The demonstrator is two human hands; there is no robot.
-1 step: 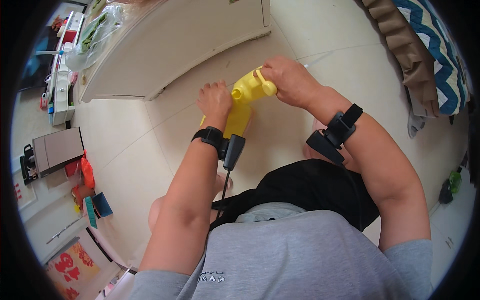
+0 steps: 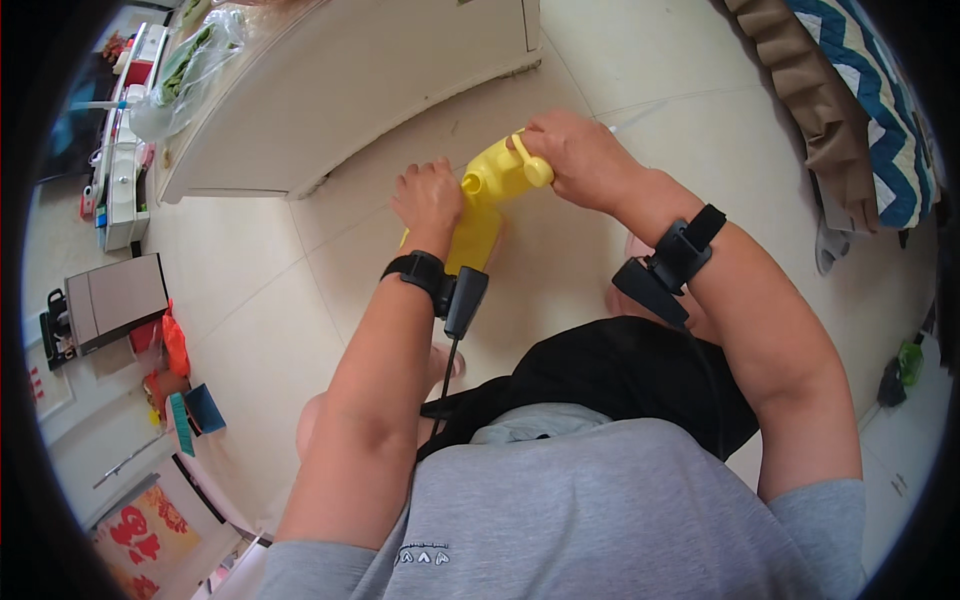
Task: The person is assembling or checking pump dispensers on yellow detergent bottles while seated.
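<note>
Work looked unfinished — left hand gripped the yellow bottle, right hand closed on its cap, not yet removed.

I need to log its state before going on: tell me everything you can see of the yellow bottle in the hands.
The yellow bottle looks like glossy plastic, with a long body, a rounded shoulder and a round yellow knob at its top. It is held in the air above the pale tiled floor, tilted, top end away from the person. The left hand grips its side; the right hand closes over the top. Its lower end is hidden behind the left wrist strap.
</note>
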